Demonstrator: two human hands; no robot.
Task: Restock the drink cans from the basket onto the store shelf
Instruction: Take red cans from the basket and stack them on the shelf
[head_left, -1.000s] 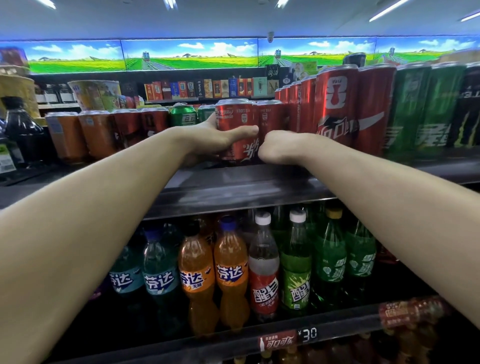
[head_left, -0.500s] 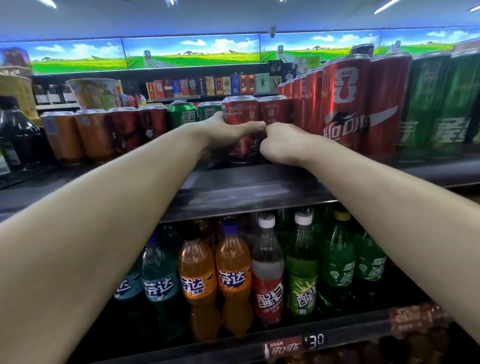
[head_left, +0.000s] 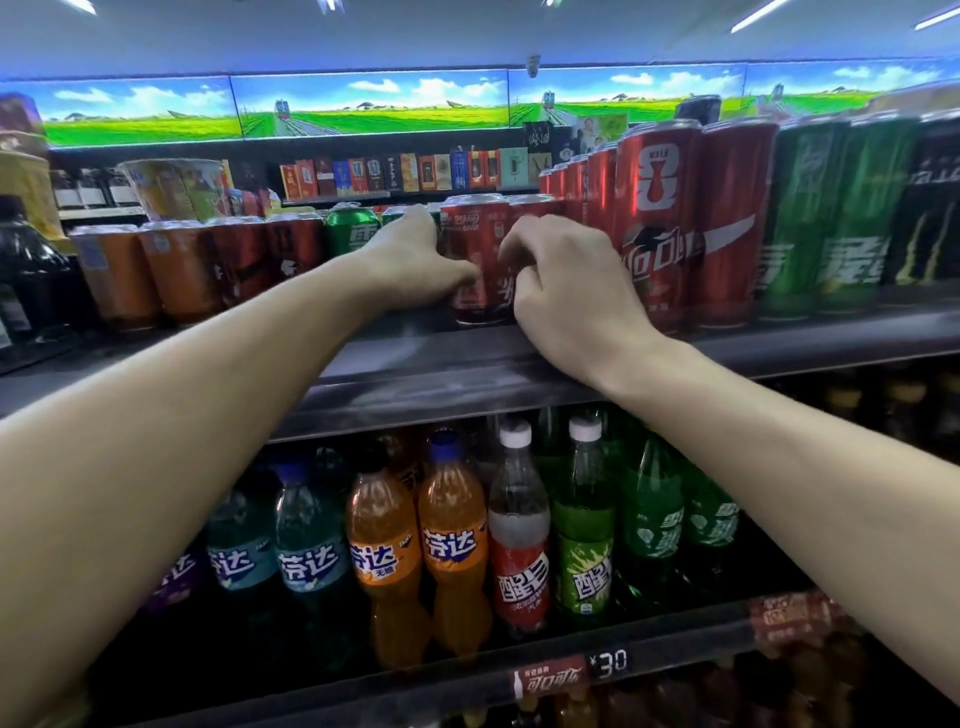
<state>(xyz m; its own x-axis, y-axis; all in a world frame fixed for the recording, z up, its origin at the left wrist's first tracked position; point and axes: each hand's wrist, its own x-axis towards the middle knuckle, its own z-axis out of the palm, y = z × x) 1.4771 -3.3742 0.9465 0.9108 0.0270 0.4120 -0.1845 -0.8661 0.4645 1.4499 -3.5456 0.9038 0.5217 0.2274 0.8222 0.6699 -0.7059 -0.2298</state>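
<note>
Standing upright on the upper shelf (head_left: 519, 364) was one short red can (head_left: 475, 244), my left hand (head_left: 415, 260) wrapped round its left side. My right hand (head_left: 561, 291) hovered beside it, fingers loosely curled, holding nothing. Two tall red cans (head_left: 691, 223) stood right; two orange bottles (head_left: 415, 545) below.

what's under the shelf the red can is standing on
Under that shelf stand soda bottles: orange, red, green. Both arms cover the row's ends.
</note>
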